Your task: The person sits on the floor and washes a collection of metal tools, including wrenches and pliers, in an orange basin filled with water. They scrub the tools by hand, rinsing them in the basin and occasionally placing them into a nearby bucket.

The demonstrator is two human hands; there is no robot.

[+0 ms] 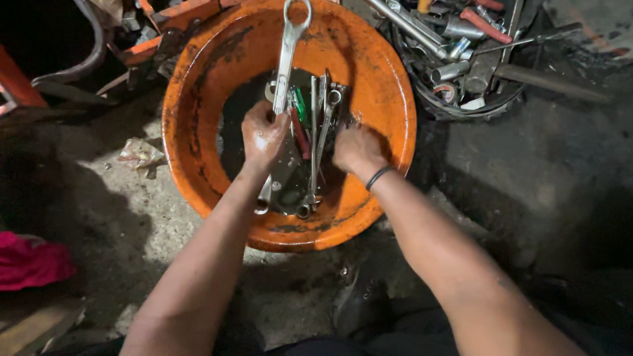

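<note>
The left hand (264, 135) grips the long wrench (285, 72), lying lengthwise across the orange basin (198, 99); the right hand (356, 148) closes near smaller wrenches (320, 132) at the basin's middle

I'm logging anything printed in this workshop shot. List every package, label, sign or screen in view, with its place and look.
No label, sign or screen shows.
Crumpled wrapper: on the concrete floor left of the orange basin, pale, creased, possibly a spent package.
Elsewhere only bare tools: the left hand grips a large wrench, and the right hand rests among smaller ones in the basin.
</note>
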